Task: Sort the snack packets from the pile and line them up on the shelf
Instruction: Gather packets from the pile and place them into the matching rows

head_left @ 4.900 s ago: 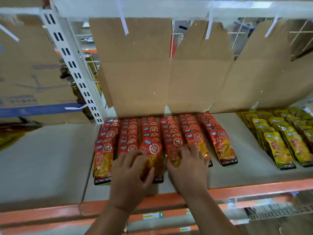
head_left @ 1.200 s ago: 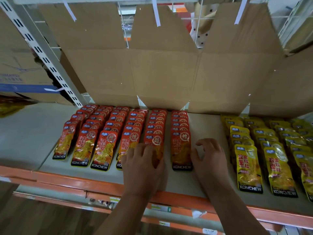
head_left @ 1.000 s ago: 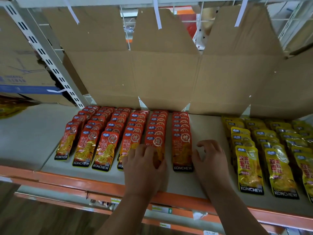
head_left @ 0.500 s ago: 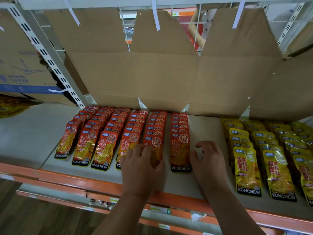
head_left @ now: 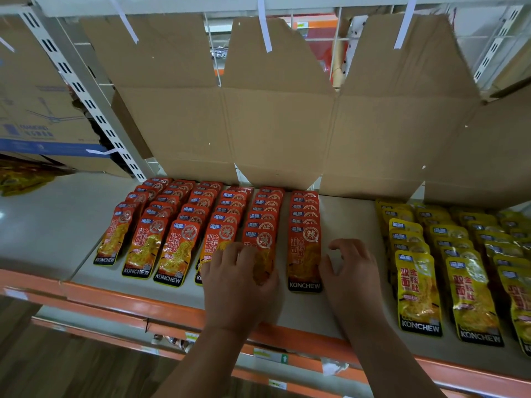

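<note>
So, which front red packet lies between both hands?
The rightmost red row's front packet: it alone lies fully visible between the left hand and the right hand.

The left hand [head_left: 238, 285] covers the lower half of the front red-orange snack packet [head_left: 260, 242] just left of the front red-orange KONCHEW packet of the rightmost red row [head_left: 304, 259], hiding its label. Behind that KONCHEW packet, the red packets [head_left: 305, 209] overlap so that only their top strips show. Whether the thumb of the right hand [head_left: 349, 271] touches its right edge cannot be told. Far right of it, the outermost yellow foil packet [head_left: 521, 305] is cut off by the frame edge, and so is a blurred yellow heap [head_left: 20, 179] far left. Below it, the small paper labels [head_left: 270, 355] are unreadable.
</note>
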A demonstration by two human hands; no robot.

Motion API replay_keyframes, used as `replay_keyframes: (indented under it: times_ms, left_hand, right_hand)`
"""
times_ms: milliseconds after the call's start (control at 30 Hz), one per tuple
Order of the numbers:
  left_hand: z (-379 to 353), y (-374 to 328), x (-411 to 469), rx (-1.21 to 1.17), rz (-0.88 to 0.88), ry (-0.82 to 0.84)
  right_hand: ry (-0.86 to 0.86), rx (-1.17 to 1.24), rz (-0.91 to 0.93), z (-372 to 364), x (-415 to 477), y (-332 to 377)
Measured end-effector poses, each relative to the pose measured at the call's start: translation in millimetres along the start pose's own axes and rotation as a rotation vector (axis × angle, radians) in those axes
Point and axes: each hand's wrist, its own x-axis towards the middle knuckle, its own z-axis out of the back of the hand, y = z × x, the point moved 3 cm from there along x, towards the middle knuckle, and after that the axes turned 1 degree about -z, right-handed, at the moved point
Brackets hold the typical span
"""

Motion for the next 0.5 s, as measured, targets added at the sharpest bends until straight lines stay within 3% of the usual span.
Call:
replay_keyframes:
  times_ms: [200, 500]
  left_hand:
    - [0.7, -1.2, 0.7, -0.064, -0.086, -0.008]
    - [21.7, 16.9, -2.9, -0.073, -0.119, 0.120]
  right_hand:
    - [0.032, -0.049, 0.036, 3.2, 0.1, 8.7]
    - [0.211, -0.104, 0.039, 0.9, -14.4, 46.4]
